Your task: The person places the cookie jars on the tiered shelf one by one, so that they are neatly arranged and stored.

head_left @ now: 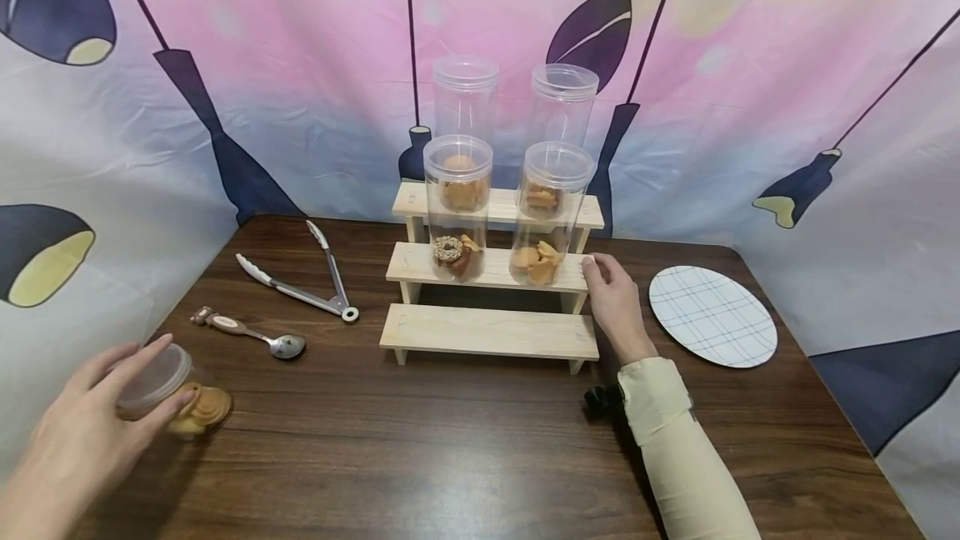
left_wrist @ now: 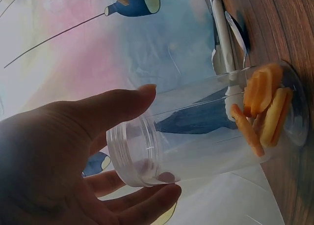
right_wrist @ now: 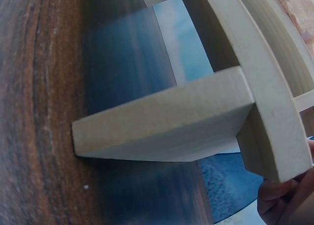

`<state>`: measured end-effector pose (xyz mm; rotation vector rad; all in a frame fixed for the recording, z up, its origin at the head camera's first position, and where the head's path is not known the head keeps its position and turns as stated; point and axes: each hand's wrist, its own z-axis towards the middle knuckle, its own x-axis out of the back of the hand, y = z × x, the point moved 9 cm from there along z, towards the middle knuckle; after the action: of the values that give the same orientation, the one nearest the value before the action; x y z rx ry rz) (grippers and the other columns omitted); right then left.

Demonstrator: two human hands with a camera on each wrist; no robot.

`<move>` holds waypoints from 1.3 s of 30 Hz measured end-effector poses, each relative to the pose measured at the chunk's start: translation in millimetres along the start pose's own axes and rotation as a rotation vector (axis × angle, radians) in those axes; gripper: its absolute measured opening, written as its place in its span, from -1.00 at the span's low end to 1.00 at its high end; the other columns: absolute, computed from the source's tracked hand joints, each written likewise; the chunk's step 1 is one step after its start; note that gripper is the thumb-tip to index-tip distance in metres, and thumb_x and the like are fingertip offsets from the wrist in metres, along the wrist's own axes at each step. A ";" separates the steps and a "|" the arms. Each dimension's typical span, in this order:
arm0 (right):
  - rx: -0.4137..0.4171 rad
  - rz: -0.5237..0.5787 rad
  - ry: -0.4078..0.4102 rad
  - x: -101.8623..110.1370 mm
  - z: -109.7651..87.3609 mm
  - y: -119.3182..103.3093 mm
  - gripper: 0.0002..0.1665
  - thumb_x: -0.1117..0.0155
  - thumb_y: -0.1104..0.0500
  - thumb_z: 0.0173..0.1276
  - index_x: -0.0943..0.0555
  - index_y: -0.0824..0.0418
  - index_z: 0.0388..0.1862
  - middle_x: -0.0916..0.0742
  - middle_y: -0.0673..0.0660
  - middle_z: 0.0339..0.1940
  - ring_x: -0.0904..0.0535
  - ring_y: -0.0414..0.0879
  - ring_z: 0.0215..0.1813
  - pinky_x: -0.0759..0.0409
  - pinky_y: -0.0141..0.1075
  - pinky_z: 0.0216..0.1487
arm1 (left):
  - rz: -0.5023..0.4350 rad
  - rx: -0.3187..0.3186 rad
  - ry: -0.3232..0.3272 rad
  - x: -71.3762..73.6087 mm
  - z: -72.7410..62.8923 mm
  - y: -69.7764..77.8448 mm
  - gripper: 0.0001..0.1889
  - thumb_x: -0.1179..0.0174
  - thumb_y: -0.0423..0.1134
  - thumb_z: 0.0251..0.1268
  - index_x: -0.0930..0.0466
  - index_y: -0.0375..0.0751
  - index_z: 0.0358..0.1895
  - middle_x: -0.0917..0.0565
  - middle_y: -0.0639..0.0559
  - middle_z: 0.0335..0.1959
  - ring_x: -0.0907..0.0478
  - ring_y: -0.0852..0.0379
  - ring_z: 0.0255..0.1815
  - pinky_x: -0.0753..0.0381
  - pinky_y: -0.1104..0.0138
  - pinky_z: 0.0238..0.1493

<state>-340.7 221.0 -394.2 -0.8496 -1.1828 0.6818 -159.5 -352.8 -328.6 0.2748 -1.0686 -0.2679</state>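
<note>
At the table's left edge, my left hand (head_left: 93, 415) holds a clear lidded jar (left_wrist: 196, 131) around its upper part, thumb on one side and fingers on the other. Orange-brown biscuits (left_wrist: 265, 104) lie at the jar's bottom, close to the tabletop. My right hand (head_left: 615, 302) grips the right end of the middle step of a pale wooden three-tier stand (head_left: 487, 332). In the right wrist view its fingers (right_wrist: 279, 193) curl at the board's end. Two jars with biscuits, a front-left jar (head_left: 457, 215) and a front-right jar (head_left: 551, 219), stand on that middle step.
Behind them, a back-left jar (head_left: 465, 107) and a back-right jar (head_left: 566, 107) stand on the top step. Tongs (head_left: 300, 290) and a spoon (head_left: 255, 333) lie left of the stand. A white checked oval plate (head_left: 712, 315) lies at right. Patterned cloth (head_left: 300, 65) hangs behind the table.
</note>
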 end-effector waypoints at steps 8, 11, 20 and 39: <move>0.002 -0.001 -0.005 0.0 -0.7 -0.2 -0.24 0.14 -0.39 0.51 -0.46 0.07 0.40 -0.66 0.24 0.15 -0.59 0.15 -0.01 -0.51 0.03 0.04 | -0.007 -0.018 0.024 0.4 -1.1 0.6 -0.42 -0.43 -0.18 0.15 -0.54 -0.24 0.26 -0.41 -0.36 0.17 -0.35 -0.39 0.08 -0.26 -0.25 -0.13; -0.001 0.000 -0.004 -0.1 -0.9 0.0 -0.24 0.14 -0.39 0.51 -0.46 0.06 0.40 -0.66 0.24 0.17 -0.59 0.16 0.02 -0.50 0.05 0.07 | -0.014 -0.021 0.027 0.6 -1.1 0.7 -0.43 -0.43 -0.21 0.14 -0.55 -0.24 0.25 -0.42 -0.35 0.17 -0.35 -0.38 0.07 -0.26 -0.23 -0.12; -0.007 0.004 -0.004 -1.5 -1.4 1.3 -0.25 0.12 -0.39 0.50 -0.47 0.06 0.39 -0.64 0.25 0.20 -0.58 0.16 0.05 -0.50 0.06 0.10 | -0.014 -0.007 0.008 -0.9 -0.9 -1.6 -0.42 -0.41 -0.28 0.10 -0.54 -0.28 0.25 -0.39 -0.37 0.17 -0.33 -0.39 0.08 -0.25 -0.22 -0.10; -0.002 -0.015 0.000 0.2 0.5 -0.4 -0.23 0.13 -0.40 0.50 -0.46 0.08 0.40 -0.64 0.25 0.21 -0.58 0.18 0.07 -0.50 0.08 0.11 | -0.137 -0.400 0.138 11.5 50.1 139.1 -0.48 -0.53 -0.12 -0.04 -0.71 -0.17 0.07 -0.55 -0.32 0.08 -0.53 -0.31 -0.08 -0.45 -0.05 -0.20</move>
<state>-341.1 221.1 -393.7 -0.8417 -1.1890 0.6680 -187.2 -231.4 -248.1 0.0054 -0.8394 -0.5688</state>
